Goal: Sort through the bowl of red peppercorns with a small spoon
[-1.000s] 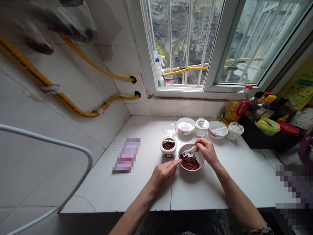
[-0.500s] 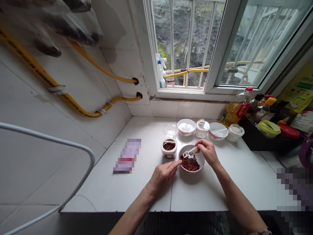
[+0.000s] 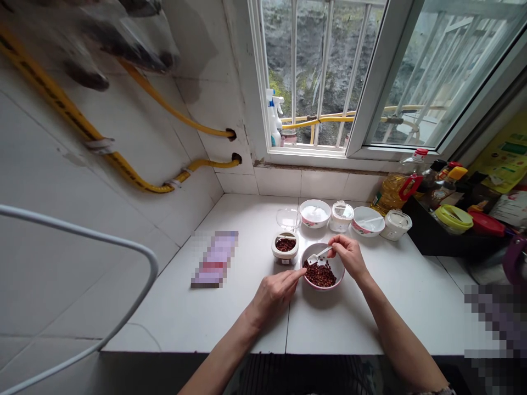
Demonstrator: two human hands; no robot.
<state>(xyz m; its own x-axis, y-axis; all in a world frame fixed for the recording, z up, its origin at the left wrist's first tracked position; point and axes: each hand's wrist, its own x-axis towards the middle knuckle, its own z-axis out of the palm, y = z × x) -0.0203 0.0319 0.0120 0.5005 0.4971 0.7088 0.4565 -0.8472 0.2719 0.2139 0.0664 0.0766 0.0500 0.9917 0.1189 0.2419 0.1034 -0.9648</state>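
Between the fingers and thumb of my right hand [image 3: 348,255] is the handle of a small white spoon [image 3: 320,255], tilted down into a white bowl [image 3: 338,263] with a pink edge. Its scoop rests over the dark reddish-brown dried grains [image 3: 320,276], which look like peppercorns. My left hand [image 3: 276,289] grips the bowl's left rim, its fingertips just over the edge; the thumb is hidden. Just left of the bowl stands a spice jar [image 3: 285,258] with its clear lid [image 3: 287,218] flipped up and the same dark grains inside.
Behind are a bowl of white granules [image 3: 315,222], a lidded jar [image 3: 340,217], another bowl [image 3: 368,231] and a second lidded jar [image 3: 396,225]. An oil bottle [image 3: 393,189] and sauce bottles stand at the right. A blurred purple packet [image 3: 216,258] lies left.
The view has shifted very slightly. Both hands, the spoon and the bowl keep the same positions.
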